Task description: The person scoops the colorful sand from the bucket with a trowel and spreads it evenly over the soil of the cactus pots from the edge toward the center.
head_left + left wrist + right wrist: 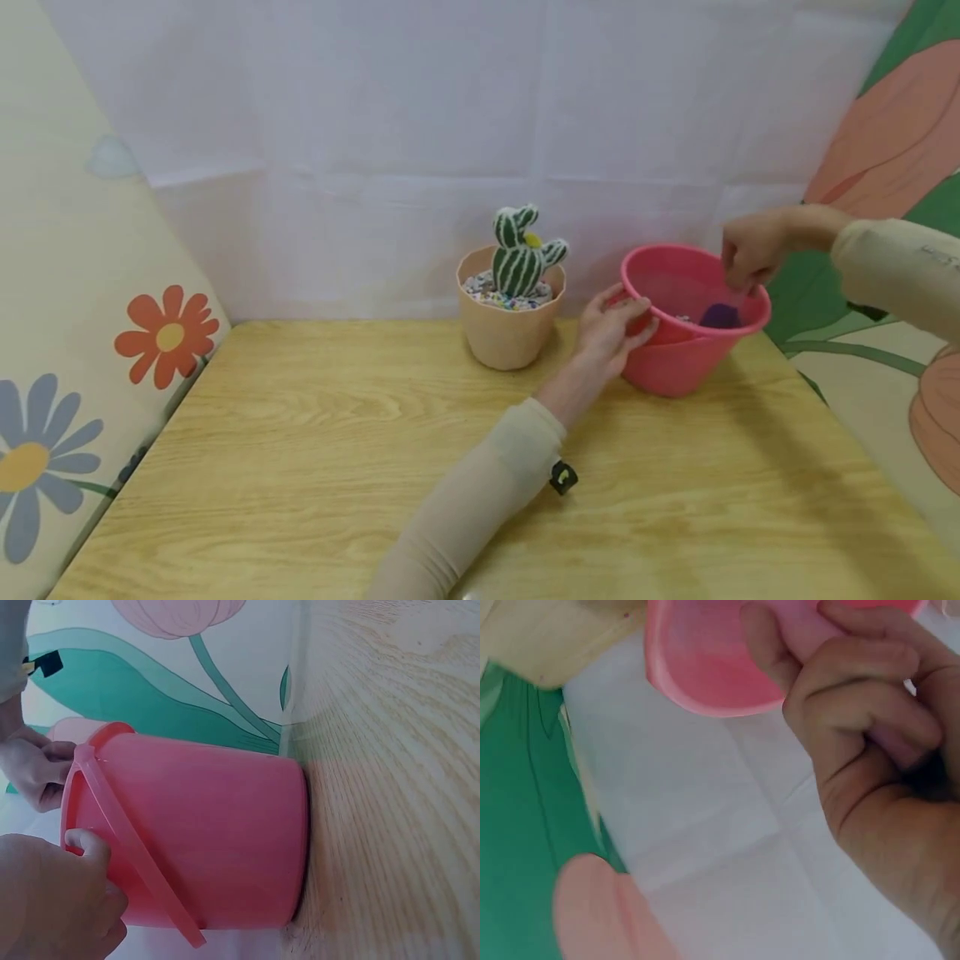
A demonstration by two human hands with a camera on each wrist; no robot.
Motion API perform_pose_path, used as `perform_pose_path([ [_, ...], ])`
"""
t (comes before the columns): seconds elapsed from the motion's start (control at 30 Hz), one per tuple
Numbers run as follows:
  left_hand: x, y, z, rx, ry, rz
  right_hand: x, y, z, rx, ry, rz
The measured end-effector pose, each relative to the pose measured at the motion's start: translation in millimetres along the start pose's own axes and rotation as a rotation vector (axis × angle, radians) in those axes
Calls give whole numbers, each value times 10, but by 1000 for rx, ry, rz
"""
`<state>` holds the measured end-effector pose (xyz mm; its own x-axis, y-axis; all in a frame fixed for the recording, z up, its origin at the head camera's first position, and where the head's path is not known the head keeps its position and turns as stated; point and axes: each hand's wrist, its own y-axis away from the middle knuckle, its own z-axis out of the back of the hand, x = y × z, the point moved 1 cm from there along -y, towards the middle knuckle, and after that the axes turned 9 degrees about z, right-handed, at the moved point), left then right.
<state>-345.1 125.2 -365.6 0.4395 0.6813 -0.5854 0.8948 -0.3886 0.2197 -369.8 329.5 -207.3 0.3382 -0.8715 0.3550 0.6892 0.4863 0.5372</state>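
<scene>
A pink bucket stands at the back right of the wooden table. My left hand grips its near-left rim, and the left wrist view shows the thumb hooked over the edge. From above the far-right rim, my right hand reaches in, fingers curled round the pink handle of a small shovel. Down inside the bucket shows the shovel's purple blade. Some pale material lies by the blade, mostly hidden by the bucket wall. The bucket's pink carrying handle hangs down along its outside.
Left of the bucket stands a peach pot holding a green-and-white knitted cactus amid pale, multicoloured bits. A white cloth hangs behind the table. Flower-painted panels flank both sides.
</scene>
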Motion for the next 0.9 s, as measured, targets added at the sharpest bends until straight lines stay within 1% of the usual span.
perform_pose_path([
  [0.07,11,4,0,2,2,-3,-67,44,-5,-8,-47,-17],
  [0.17,32,5,-1,1,5,-6,-171,130,-42,-23,-146,-36],
  [0.3,50,1,0,-1,7,-8,-299,242,-188,-51,-333,-28],
  [0.4,46,0,1,4,-2,-7,-353,305,-307,-98,-436,-17],
  [0.43,42,1,2,6,-4,-8,-354,318,-337,-112,-456,-20],
  [0.53,25,-2,6,9,-8,-16,-328,318,-389,-155,-515,-28],
  [0.67,7,-8,18,2,-7,-27,-295,273,-428,-195,-598,-36],
  [0.9,48,-1,52,-20,-12,-7,-263,196,-616,-265,-764,-40],
])
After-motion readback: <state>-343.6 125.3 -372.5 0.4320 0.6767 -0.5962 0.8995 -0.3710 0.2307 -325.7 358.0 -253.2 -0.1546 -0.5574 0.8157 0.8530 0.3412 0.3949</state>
